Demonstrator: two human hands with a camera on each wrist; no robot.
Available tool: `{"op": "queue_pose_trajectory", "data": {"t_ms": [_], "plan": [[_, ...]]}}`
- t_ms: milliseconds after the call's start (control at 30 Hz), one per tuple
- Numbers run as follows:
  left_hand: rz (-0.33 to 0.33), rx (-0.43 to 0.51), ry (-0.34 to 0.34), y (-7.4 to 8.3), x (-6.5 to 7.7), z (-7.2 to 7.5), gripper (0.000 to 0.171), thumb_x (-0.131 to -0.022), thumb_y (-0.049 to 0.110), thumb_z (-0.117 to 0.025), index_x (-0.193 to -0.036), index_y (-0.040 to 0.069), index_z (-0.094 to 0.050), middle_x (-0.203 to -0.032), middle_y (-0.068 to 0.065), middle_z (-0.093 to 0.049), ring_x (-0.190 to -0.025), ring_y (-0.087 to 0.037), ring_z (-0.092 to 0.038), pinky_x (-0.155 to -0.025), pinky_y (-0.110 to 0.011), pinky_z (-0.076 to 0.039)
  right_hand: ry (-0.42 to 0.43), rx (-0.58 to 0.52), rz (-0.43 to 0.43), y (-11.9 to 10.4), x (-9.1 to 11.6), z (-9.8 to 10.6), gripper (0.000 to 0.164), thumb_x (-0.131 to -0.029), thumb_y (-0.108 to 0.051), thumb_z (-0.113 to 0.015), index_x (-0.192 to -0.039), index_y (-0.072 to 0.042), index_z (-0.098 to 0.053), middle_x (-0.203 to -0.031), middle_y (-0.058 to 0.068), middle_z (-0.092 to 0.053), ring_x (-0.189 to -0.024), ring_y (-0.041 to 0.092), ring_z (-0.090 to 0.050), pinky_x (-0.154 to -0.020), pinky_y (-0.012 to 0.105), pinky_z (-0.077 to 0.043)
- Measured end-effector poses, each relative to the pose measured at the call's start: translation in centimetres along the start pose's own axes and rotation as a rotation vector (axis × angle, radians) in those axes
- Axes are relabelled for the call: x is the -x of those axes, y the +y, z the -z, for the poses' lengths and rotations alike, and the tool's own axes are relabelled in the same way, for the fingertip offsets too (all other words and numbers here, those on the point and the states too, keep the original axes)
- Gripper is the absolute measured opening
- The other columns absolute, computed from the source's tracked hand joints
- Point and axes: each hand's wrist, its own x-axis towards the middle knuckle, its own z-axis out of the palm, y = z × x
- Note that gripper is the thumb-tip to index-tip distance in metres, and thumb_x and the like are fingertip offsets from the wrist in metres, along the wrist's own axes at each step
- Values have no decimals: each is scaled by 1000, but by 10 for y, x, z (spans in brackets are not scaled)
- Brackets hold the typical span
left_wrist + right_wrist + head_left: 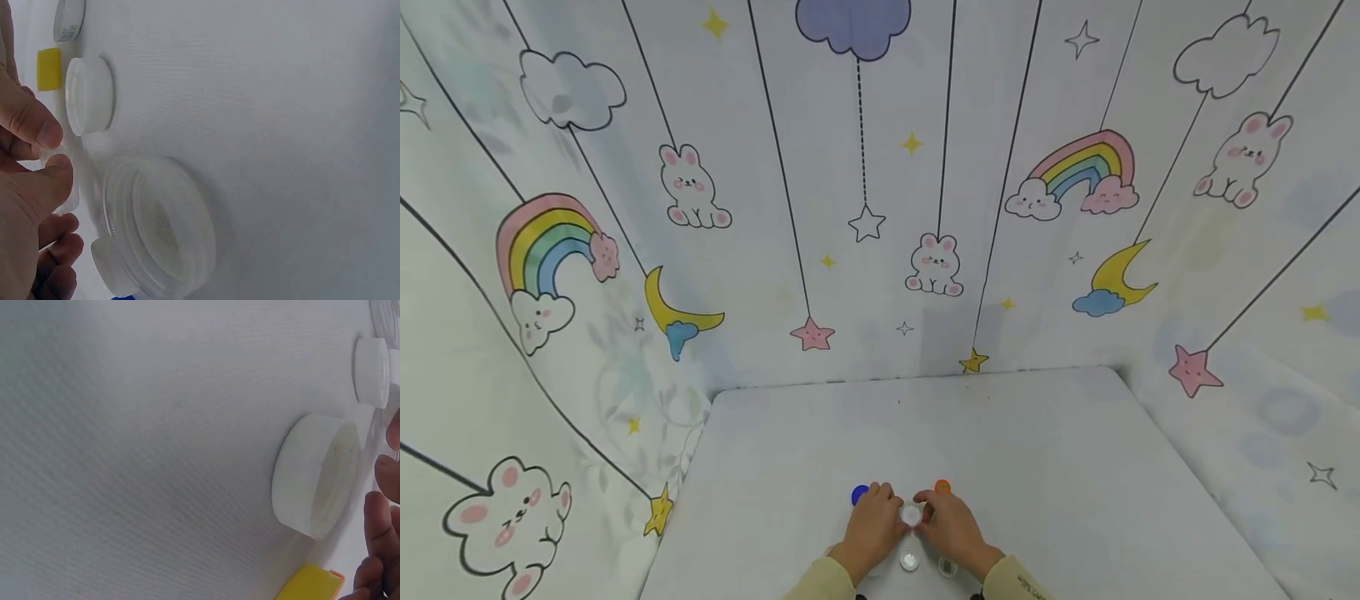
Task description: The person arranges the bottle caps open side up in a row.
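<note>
Near the table's front edge, my left hand (872, 527) and right hand (952, 527) face each other. Between them, their thumbs and fingers pinch a small round clear plastic cap (911, 515), also partly visible in the left wrist view as a ribbed edge (70, 199). A white cap (909, 561) lies just below the hands, and a round cap with dark print (947, 567) is beside the right wrist. Behind the left fingers sits a blue cap (859, 495); an orange cap (942, 486) is beyond the right hand. The right wrist view shows only some fingertips.
A large translucent ring-shaped lid (199, 231) rests near the left hand, with a white cap (111, 270) against it. Yellow pieces appear in the left wrist view (49, 70) and right wrist view, where a white cap (297, 475) lies nearby. Patterned cloth walls (880, 333) surround the white table (1045, 450).
</note>
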Motion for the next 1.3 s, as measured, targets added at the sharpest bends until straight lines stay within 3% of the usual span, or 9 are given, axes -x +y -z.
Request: {"op": "queue_pose_trajectory", "data": {"t_ms": [367,567,667,800,933,1100,1200,1300], "plan": [[-13,-30,-13,-5,5,0,33,-76,40,-81,-93,13,-73,-85,5,-52,-79,-12,-43,-71,-26,-42,-17,95,35,-3,-2,-1,33,-71,-17,-85,-101,-13,-72,-66,-19,-52,-63,1,-42,-61,26,-37],[-9,-5,-33,-7,10,0,49,-71,47,-82,-106,14,-72,-91,5,-54,-84,-12,-45,-74,-26,-43,-5,85,67,-3,4,1,34,-70,-19,-84,-101,-12,-71,-66,-20,-54,-65,2,-45,-64,30,-42],[-1,30,0,-8,11,1,58,-69,50,-82,-114,15,-69,-96,5,-54,-87,-12,-47,-77,-27,-44,11,56,79,-2,6,2,31,-74,-19,-80,-103,-11,-71,-69,-20,-55,-67,2,-47,-66,33,-44],[-4,83,77,-12,9,5,56,-71,49,-81,-114,15,-68,-98,4,-55,-88,-12,-49,-76,-27,-46,38,13,26,-1,6,3,22,-80,-17,-72,-102,-13,-71,-73,-19,-55,-69,2,-47,-66,29,-43],[61,139,133,-23,7,13,43,-80,41,-78,-112,14,-68,-98,4,-57,-87,-12,-51,-74,-27,-47,72,-6,-5,-1,4,3,16,-82,-17,-68,-98,-15,-72,-73,-17,-54,-68,2,-47,-63,26,-42],[188,185,189,-41,4,22,29,-85,30,-76,-109,15,-69,-96,4,-58,-86,-12,-52,-74,-29,-48,116,-12,45,-4,0,4,16,-82,-16,-71,-98,-14,-72,-72,-17,-53,-69,5,-49,-65,27,-43],[206,196,199,-49,7,26,26,-84,27,-77,-105,14,-70,-94,3,-59,-85,-14,-53,-74,-32,-49,135,10,92,-7,-4,4,17,-81,-17,-74,-98,-15,-72,-73,-18,-53,-74,5,-52,-71,32,-46],[207,198,162,-51,11,25,25,-82,25,-78,-103,14,-70,-93,4,-60,-86,-15,-54,-77,-33,-50,127,20,134,-11,-9,2,20,-80,-19,-77,-99,-15,-72,-77,-17,-57,-78,5,-55,-76,36,-47]]}}
